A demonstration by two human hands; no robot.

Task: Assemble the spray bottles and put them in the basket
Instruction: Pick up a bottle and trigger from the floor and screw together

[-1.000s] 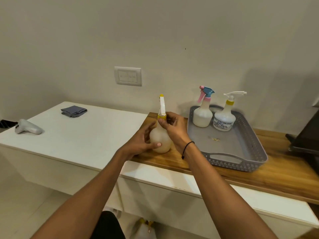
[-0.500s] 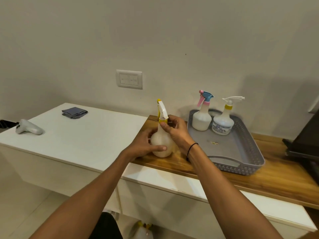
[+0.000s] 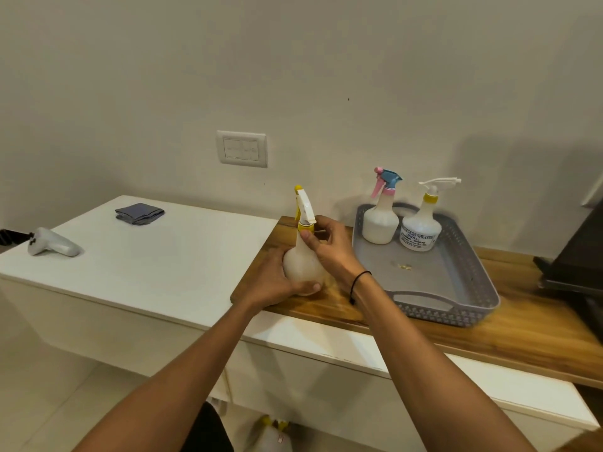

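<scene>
A translucent white spray bottle (image 3: 301, 264) stands on the wooden counter, topped by a white and yellow spray head (image 3: 304, 207). My left hand (image 3: 272, 282) wraps the round body from the left. My right hand (image 3: 329, 247) pinches the yellow collar at the neck. To the right lies a grey basket (image 3: 456, 282) with two assembled bottles upright at its back: one with a blue and pink head (image 3: 381, 216), one with a white head, yellow collar and label (image 3: 422, 223).
A white cabinet top (image 3: 163, 256) at the left carries a folded grey cloth (image 3: 139, 213) and a white controller (image 3: 52, 243). A dark object (image 3: 580, 256) stands at the far right of the wooden counter (image 3: 522, 331). A wall switch plate (image 3: 242, 149) is behind.
The spray head has turned on the bottle, its nozzle now pointing up and left. My right hand shifted its hold on the collar; the view has dipped slightly.
</scene>
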